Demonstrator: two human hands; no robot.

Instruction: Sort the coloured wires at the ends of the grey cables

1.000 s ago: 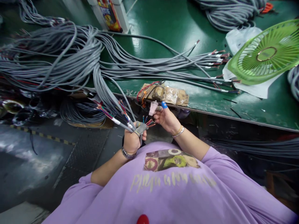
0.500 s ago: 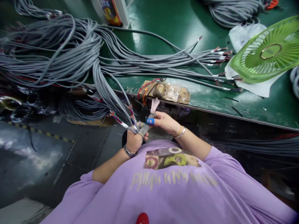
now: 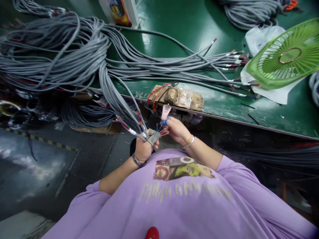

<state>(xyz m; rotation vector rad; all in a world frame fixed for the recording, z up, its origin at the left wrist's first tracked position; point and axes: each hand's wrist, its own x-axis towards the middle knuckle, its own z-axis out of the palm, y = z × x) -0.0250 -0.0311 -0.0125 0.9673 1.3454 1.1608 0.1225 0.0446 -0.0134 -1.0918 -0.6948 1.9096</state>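
Observation:
My left hand [image 3: 144, 146], with taped fingertips and a wristwatch, is closed around the ends of several grey cables [image 3: 119, 109] that hang down from the bench edge. Thin coloured wires [image 3: 163, 131] fan out of the stripped cable end above its fingers. My right hand [image 3: 177, 128], wearing a blue fingertip cover and a bracelet, pinches at those coloured wires and carries a small pinkish piece [image 3: 165, 111] sticking up from its fingers. Both hands work close together in front of my purple shirt, just below the bench edge.
A big heap of grey cables [image 3: 57, 53] covers the green bench [image 3: 189, 23] at left; more stripped cable ends [image 3: 234, 59] lie at right. A taped wooden block [image 3: 181, 98] sits at the bench edge. A green fan guard [image 3: 286, 54] rests on white plastic at far right.
My right hand went down to the cable end, then drew back slightly to the right, and the coloured wires now show fanned between the hands. The left hand stayed put.

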